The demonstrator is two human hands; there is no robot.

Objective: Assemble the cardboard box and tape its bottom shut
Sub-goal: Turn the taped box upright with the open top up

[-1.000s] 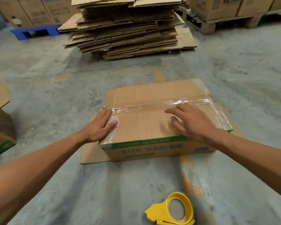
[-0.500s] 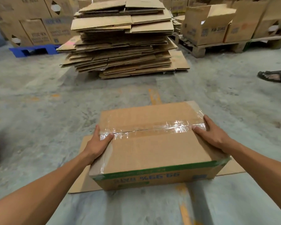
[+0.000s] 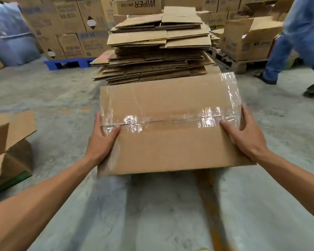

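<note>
The brown cardboard box (image 3: pixel 170 147) is held up off the floor in front of me, its taped bottom facing up. Clear tape (image 3: pixel 170 120) runs along the centre seam and down both short ends. My left hand (image 3: pixel 102 140) grips the box's left end, thumb on top by the seam. My right hand (image 3: pixel 243 134) grips the right end, thumb on top as well. Most of my fingers are hidden behind the box sides.
A tall stack of flattened cartons (image 3: pixel 156 48) stands just beyond the box. An open box (image 3: pixel 9 149) sits at the left. Another person's legs (image 3: pixel 297 46) walk at the right, near boxes on a wooden pallet (image 3: pixel 243 64). A blue pallet (image 3: pixel 67 63) is back left.
Both hands went from pressing the tape on top to gripping the box ends, then lifted the box off the floor. The tape dispenser dropped out of view; a person walked in at the right.
</note>
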